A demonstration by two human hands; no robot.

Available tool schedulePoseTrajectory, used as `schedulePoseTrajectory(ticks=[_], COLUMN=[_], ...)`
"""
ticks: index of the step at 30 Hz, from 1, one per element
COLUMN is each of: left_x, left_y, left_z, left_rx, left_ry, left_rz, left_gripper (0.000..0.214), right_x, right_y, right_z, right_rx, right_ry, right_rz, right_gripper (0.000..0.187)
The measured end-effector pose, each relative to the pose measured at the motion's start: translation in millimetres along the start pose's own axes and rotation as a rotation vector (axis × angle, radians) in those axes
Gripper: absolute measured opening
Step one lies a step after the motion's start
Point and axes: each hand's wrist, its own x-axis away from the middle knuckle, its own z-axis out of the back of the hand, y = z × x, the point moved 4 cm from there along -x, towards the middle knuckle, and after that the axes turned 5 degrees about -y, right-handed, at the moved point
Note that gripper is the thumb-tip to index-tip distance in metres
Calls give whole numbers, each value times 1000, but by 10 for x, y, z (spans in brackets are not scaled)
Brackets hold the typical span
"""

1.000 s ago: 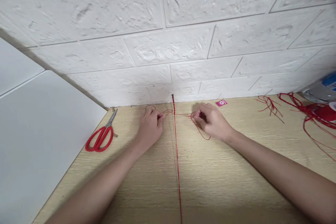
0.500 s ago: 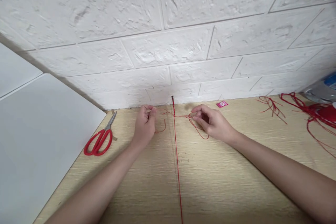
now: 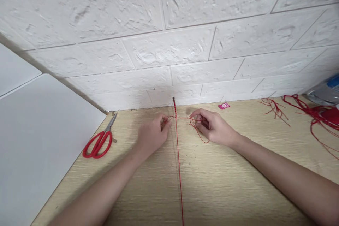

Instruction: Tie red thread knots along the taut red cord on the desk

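A knotted red cord hangs from a small dark peg at the foot of the wall. From its lower end a taut red string runs down the table toward me. Left of the cord, my left hand is closed on a thin red thread, slightly blurred. On the other side my right hand pinches a second red thread, stretched sideways to the knots. Loose loops of that thread dangle below the right fingers.
Red-handled scissors lie at the left beside a white panel. A small pink packet is near the white brick-pattern wall. Red thread scraps, a red cord bundle and a clear container are at the right.
My left hand has moved right, close to the knotted cord, with thread at its fingertips. My right hand has barely shifted; the loose thread below it hangs differently.
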Motion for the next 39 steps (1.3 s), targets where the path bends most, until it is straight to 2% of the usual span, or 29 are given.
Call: schedulePoseTrajectory(ticks=[6,10,13,16,19,23,31,34,37,39], left_x=[-20,6,42,45,12,-41,-77,-69,-38,-17], left_y=[-42,-55,-69,-101,-127,-139,-204,-184,-147,-118], left_z=[-13,60,110,90,66,59,44,59,99,106], left_rx=[77,305,557,810,932,894,845,774,624,516], left_ry=[24,147,248,248,212,115,94,125,213,230], left_rz=[-54,-91,-74,-10,21,4,46,36,18,1], left_gripper=[26,35,41,43,44,48,55,52,47,44], right_x=[-10,-18,-17,-18,-16,-6,2,3,-6,-15], right_y=[10,5,-13,-37,-63,-78,-116,-138,-105,-69], right_z=[24,82,127,141,123,80,27,21,10,7], right_rx=[-3,109,229,291,312,341,420,426,398,363], right_ry=[42,166,251,257,210,142,-3,-20,-19,-4], right_rz=[-16,17,50,58,69,81,51,56,38,28], right_gripper=[19,13,14,17,19,18,15,13,14,15])
